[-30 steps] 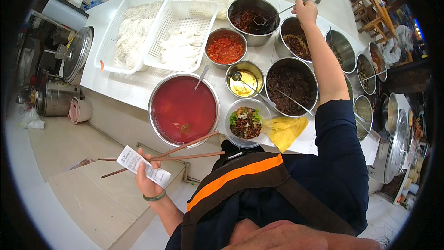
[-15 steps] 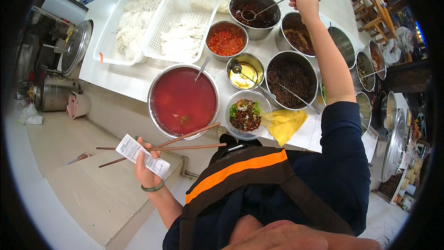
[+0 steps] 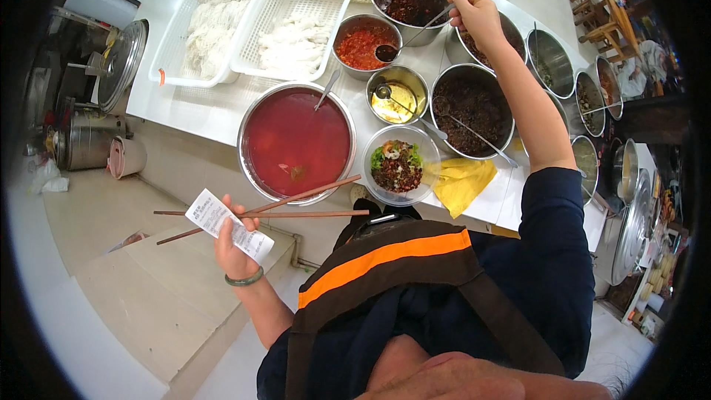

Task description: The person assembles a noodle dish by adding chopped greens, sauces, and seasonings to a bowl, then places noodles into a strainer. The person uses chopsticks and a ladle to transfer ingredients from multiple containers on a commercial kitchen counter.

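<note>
My right hand (image 3: 478,21) grips the handle of a ladle (image 3: 386,52) at the far side of the table. Dark liquid fills the ladle's bowl, which hangs over the edge of a metal pot of chopped red peppers (image 3: 363,41). Just beyond is a pot of dark chili oil (image 3: 411,6). A clear round bowl (image 3: 432,150) nearest me contains green leaves and a dark minced topping. Off the table at the left, my left hand (image 3: 234,253) is closed around a white paper receipt (image 3: 218,216) and long brown chopsticks (image 3: 322,214), which cross each other.
A big basin of red liquid (image 3: 296,141) sits left of the clear bowl. Two white baskets (image 3: 238,74) hold white noodles. Pots with spoons, including one of dark mince (image 3: 470,107), crowd the right. A yellow cloth (image 3: 463,185) lies at the near edge.
The ladle has come out of the dark chili oil pot toward me, and its bowl is now over the red pepper pot's edge. My left hand stays nearly still.
</note>
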A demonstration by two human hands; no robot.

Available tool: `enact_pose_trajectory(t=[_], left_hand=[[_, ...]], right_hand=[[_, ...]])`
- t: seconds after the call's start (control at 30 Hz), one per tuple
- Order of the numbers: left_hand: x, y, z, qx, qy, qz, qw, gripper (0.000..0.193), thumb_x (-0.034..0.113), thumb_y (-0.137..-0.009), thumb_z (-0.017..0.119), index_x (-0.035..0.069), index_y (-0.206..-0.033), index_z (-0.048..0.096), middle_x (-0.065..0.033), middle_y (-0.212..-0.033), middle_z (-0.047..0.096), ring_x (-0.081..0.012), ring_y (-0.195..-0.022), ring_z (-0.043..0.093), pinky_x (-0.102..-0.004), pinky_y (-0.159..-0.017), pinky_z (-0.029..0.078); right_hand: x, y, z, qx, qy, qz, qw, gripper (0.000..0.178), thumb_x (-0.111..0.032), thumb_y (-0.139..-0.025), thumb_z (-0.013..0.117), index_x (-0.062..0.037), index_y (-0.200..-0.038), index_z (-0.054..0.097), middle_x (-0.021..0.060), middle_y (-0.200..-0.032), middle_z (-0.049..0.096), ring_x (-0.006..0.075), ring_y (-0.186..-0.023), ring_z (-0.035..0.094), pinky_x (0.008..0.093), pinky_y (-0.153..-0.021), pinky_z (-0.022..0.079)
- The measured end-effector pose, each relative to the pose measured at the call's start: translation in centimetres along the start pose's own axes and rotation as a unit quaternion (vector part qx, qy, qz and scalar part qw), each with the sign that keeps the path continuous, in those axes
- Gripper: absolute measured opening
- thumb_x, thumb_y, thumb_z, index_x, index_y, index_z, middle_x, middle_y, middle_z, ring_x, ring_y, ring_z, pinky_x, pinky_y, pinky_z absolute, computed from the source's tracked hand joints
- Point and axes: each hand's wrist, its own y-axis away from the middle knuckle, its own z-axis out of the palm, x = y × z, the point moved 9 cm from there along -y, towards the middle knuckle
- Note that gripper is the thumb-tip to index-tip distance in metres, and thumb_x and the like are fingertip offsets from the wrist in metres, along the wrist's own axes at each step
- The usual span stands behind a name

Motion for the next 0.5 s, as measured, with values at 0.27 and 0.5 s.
enact_pose_trajectory(t=[0.27, 0.5], left_hand=[[0.0, -0.4, 0.2, 0.005, 0.007, 0.007, 1.0, 0.043, 0.01, -0.09, 0.038, -0.004, -0.131, 0.04, -0.0136, -0.102, 0.053, -0.0158, -0.072, 0.054, -0.0353, -0.074, 0.049], [0.1, -0.8, 0.7, -0.007, -0.004, 0.004, 1.0, 0.043, 0.009, -0.09, 0.037, -0.004, -0.131, 0.039, -0.0142, -0.103, 0.053, -0.0159, -0.072, 0.054, -0.0353, -0.075, 0.05]], right_hand=[[-2.7, 5.3, -1.9, -0.009, -0.02, -0.063, 0.998, 0.02, -0.02, -0.087, 0.058, -0.0014, -0.093, 0.064, 0.0031, -0.07, 0.06, 0.0077, -0.054, 0.056, 0.0198, -0.048, 0.041], [-2.5, 14.0, -3.7, -0.038, -0.017, -0.034, 0.999, 0.02, -0.019, -0.091, 0.056, -0.0007, -0.091, 0.063, 0.0029, -0.069, 0.059, 0.0068, -0.053, 0.054, 0.0188, -0.049, 0.044]])
